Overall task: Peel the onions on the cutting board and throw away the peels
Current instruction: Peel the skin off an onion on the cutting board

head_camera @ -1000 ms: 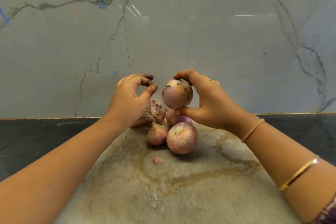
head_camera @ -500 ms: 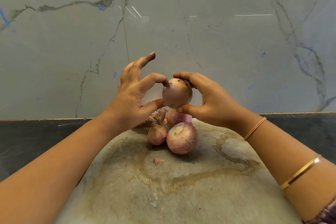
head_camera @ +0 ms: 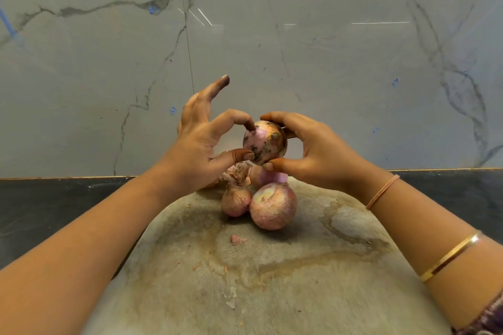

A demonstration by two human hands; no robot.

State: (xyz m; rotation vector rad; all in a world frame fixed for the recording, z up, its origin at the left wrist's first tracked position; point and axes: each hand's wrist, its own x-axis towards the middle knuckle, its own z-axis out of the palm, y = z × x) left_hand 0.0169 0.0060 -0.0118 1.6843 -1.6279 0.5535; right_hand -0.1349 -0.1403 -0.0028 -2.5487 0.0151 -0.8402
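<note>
Holding a raised onion point(head_camera: 265, 144) in the air above the far part of the cutting board point(head_camera: 272, 294), with the right hand point(head_camera: 321, 149) curled round it, thumb under and fingers over the top. Pinching at its left side with the left hand point(head_camera: 196, 149), thumb low and forefinger high, the other fingers stretched straight upward. Covered mostly in dry, dark-spotted skin, with one bare pink patch toward the left. Judged to be in the middle of peeling this one.

Below, on the board: a large onion point(head_camera: 273, 205) and a small onion point(head_camera: 236, 200) touching each other, both in their skin. Just behind them a pale pink onion point(head_camera: 268, 177), seemingly peeled already, and a heap of loose peels point(head_camera: 236, 171) at the far left of the group. Nearer, alone on the stained board, one small peel scrap point(head_camera: 237, 240).

Possible troubles from here:

- Could slip out of the right hand if pulled too strongly by the left, being held only between thumb and fingertips. Would then drop on the onions beneath and perhaps send them rolling off the board onto the dark bench point(head_camera: 54, 198).
- Could tear the skin into little bits instead of one sheet, because brittle and thin. Would scatter crumbs over board and bench, harder to gather for throwing away.
- Could remove good flesh too, if digging the nail too deep.
- No bin visible, so cannot tell where to carry the peels.
</note>
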